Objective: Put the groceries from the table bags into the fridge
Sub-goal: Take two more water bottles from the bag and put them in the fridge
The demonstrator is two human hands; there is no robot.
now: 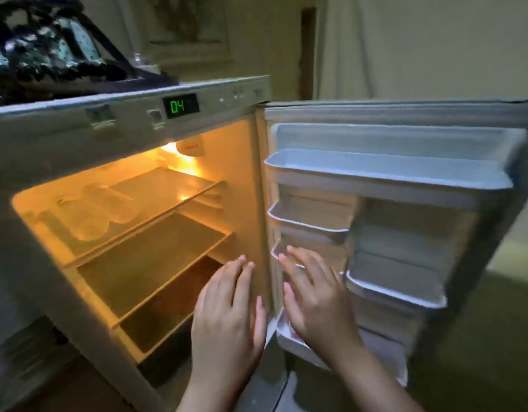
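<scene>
A small white fridge [48, 144] stands in front of me with its door [480, 233] swung wide to the right and its inner light on. Two clear bottles [87, 221] lie on the top shelf; the lower shelves look bare. My left hand [227, 319] is held flat with straight fingers before the fridge's lower right opening. My right hand [313, 295] is also flat and empty, in front of the lower door racks [396, 289]. Neither hand holds anything. No grocery bags or table are in view.
A dark patterned bag or cloth [48, 55] lies on top of the fridge. The control panel display [181, 106] reads 04 in green. The door racks look bare. A wall and a curtain are behind, floor at the lower right.
</scene>
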